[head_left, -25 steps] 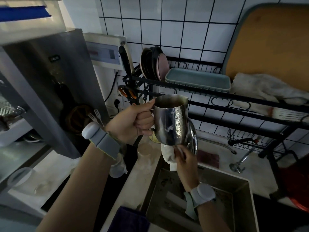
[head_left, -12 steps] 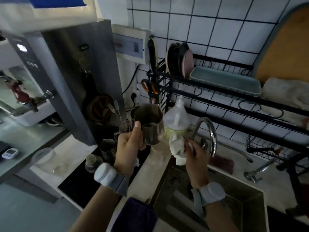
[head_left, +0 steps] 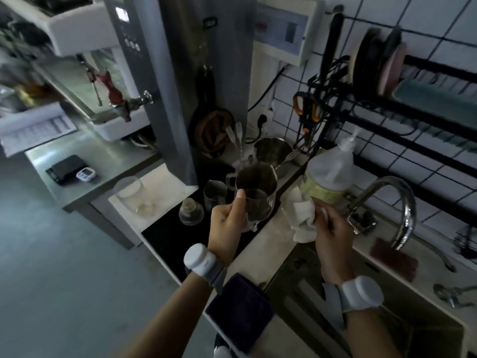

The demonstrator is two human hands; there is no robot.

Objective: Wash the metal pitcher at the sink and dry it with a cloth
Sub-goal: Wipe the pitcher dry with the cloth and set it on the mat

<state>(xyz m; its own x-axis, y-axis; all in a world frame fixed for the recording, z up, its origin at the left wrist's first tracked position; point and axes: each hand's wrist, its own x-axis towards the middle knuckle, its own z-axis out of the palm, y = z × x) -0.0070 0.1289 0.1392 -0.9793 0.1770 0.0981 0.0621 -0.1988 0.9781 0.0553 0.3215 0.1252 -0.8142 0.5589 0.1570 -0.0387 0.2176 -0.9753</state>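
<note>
Small polished steel pitcher (head_left: 259, 206): upright, gripped by the left hand (head_left: 227, 226), thumb up its side, over the counter edge left of the steel sink (head_left: 296, 277). Markings illegible. Crumpled white cloth (head_left: 302, 217): bunched in the right hand (head_left: 333, 235), beside a translucent pump bottle (head_left: 330, 174). Curved chrome tap (head_left: 402, 200); white-tiled wall (head_left: 438, 24).

Metal pitcher (head_left: 258, 209): steel, dark sheen, upright, mouth up, raised above counter (head_left: 271, 241) left of sink.
Cloth (head_left: 302, 218): white, crumpled, just right of pitcher, apart.
Sink (head_left: 413, 332): steel basin, lower right.
</note>
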